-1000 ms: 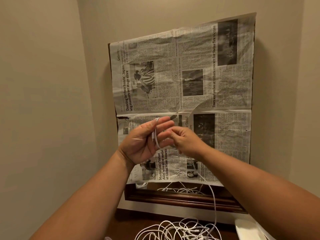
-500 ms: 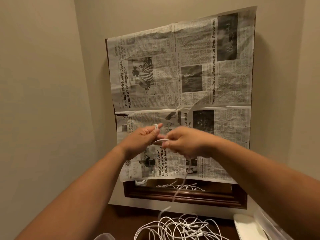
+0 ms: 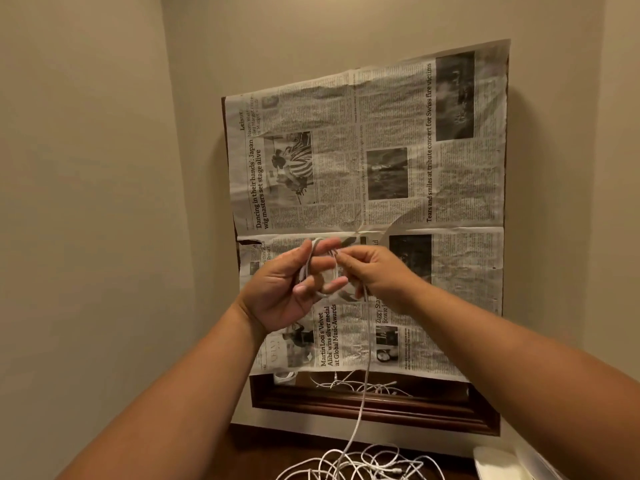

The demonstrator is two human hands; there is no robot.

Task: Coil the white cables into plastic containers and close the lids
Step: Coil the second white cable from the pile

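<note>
Hanging down from the right hand (image 3: 377,275), the white cable (image 3: 361,407) runs almost straight to the loose pile (image 3: 363,462) on the dark tabletop (image 3: 256,455). Its free length therefore has a vertical axis and lies below both hands. The upper end is formed into a small coil (image 3: 323,292), which sits around the fingers of the left hand (image 3: 277,299). The thumb and the curled fingers of this hand close on the loops and hold them together. The right hand is just beside it, on the right, and its thumb and forefinger pinch the cable at the top of the coil, so the two hands nearly touch at the fingertips. Both hands are well above the tabletop.

I judge the step to be winding, and an early part of it, because most of the cable lies in the pile. The next turn depends on one relation: the slack comes from below, on the right side of the coil. The right hand is thus the nearer one to feed it, and the left hand serves as the spool. The pile looks tangled, so a loop may catch when it is pulled up.

Behind the hands a newspaper (image 3: 381,133) covers a mirror in a dark wooden frame (image 3: 363,412). At the near right a white flat object (image 3: 498,462) is partly out of view; I cannot tell if it is a container.
</note>
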